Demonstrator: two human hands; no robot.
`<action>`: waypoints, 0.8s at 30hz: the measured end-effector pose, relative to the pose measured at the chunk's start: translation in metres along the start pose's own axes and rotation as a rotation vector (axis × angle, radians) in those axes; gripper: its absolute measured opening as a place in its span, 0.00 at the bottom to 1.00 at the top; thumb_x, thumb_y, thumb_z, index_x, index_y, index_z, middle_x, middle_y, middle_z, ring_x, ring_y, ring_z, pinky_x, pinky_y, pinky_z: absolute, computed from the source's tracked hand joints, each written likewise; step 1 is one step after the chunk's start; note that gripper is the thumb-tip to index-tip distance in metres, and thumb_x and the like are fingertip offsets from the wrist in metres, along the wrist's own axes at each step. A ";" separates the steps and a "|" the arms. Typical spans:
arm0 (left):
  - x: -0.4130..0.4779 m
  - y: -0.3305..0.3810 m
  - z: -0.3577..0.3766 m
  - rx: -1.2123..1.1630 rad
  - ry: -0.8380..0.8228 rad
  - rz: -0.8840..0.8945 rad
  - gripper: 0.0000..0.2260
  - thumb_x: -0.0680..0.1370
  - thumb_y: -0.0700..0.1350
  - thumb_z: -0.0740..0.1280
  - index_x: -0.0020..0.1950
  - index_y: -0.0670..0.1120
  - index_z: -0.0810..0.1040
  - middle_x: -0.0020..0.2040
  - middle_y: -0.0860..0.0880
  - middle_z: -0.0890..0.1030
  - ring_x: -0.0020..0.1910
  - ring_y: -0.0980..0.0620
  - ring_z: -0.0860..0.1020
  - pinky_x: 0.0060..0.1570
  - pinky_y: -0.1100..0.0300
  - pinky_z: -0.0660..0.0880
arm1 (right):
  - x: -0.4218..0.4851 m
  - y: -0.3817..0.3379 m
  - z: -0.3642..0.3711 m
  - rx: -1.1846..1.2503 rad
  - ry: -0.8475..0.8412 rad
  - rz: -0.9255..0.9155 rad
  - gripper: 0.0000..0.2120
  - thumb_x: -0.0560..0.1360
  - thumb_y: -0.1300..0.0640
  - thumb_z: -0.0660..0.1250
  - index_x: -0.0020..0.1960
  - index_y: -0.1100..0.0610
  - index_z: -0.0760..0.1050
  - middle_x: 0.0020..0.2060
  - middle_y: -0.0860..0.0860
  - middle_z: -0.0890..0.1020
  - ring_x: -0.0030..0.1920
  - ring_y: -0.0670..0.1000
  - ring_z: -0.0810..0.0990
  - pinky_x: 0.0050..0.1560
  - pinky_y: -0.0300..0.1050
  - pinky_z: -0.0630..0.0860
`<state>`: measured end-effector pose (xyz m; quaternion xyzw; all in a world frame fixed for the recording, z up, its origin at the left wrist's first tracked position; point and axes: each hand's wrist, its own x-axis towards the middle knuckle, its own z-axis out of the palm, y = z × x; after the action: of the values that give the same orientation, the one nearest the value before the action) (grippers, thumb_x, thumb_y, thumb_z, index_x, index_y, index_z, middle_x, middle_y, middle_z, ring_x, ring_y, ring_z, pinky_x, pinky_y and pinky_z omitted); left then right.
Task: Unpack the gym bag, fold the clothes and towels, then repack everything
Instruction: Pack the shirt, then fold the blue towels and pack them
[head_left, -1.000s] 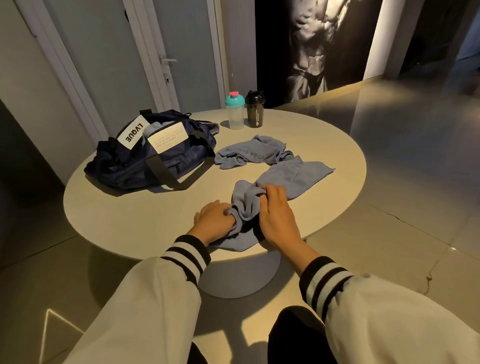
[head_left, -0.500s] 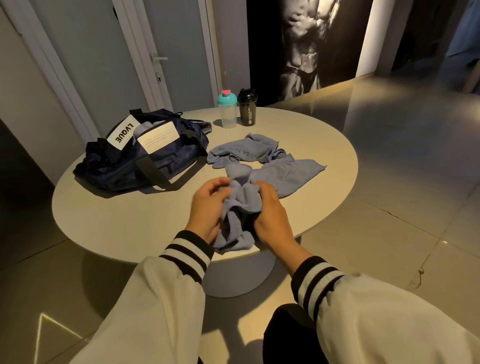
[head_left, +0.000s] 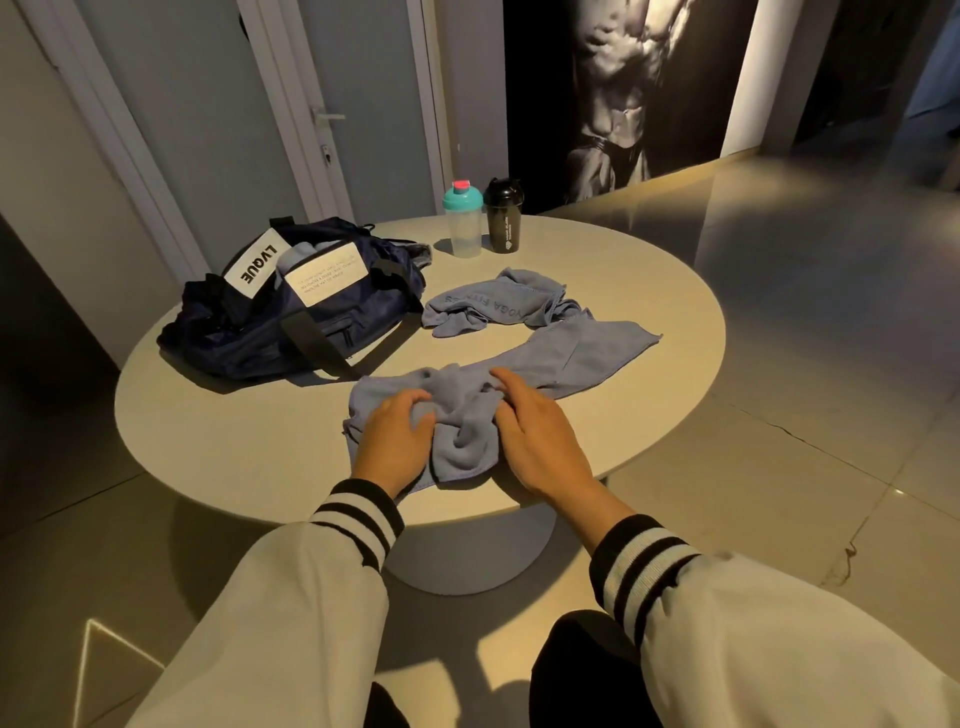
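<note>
Holding the bunched grey-blue terry towel (head_left: 467, 415) at the near edge of the round beige table (head_left: 234, 441), gripping with the curled left hand (head_left: 395, 447), pressing with the straighter-fingered right hand (head_left: 540, 441), probably hunting corners for folding; leaving the navy fabric gym bag (head_left: 270, 332) beyond, awaiting repacking.

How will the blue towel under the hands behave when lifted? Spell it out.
The blue towel is bunched into soft folds between the left hand and right hand, so it will probably droop limply. Its far end trails flat across the table, so it would likely drag behind.
</note>
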<state>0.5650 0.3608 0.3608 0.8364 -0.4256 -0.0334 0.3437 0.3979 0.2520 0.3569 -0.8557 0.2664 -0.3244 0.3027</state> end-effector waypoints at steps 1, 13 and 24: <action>-0.001 -0.002 0.003 0.094 -0.034 0.040 0.15 0.84 0.48 0.61 0.70 0.48 0.73 0.64 0.44 0.79 0.61 0.45 0.77 0.61 0.53 0.74 | -0.001 -0.003 0.001 -0.041 -0.050 -0.018 0.21 0.84 0.43 0.50 0.74 0.47 0.66 0.65 0.50 0.79 0.60 0.51 0.77 0.63 0.51 0.74; -0.006 -0.036 -0.040 0.630 -0.042 -0.220 0.24 0.85 0.56 0.51 0.81 0.56 0.53 0.81 0.46 0.57 0.80 0.43 0.53 0.76 0.36 0.48 | 0.000 0.000 0.010 -0.438 -0.122 -0.018 0.26 0.80 0.41 0.54 0.76 0.47 0.65 0.71 0.49 0.71 0.70 0.55 0.65 0.74 0.55 0.58; -0.025 0.005 -0.002 0.206 -0.078 0.039 0.23 0.85 0.59 0.49 0.80 0.56 0.60 0.78 0.52 0.66 0.77 0.50 0.63 0.78 0.48 0.53 | -0.005 -0.006 0.006 -0.510 0.005 0.095 0.18 0.81 0.54 0.54 0.70 0.49 0.67 0.57 0.51 0.74 0.58 0.55 0.74 0.68 0.61 0.54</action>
<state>0.5461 0.3783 0.3595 0.8569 -0.4562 -0.0152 0.2395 0.4007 0.2614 0.3558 -0.8899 0.3803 -0.2345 0.0916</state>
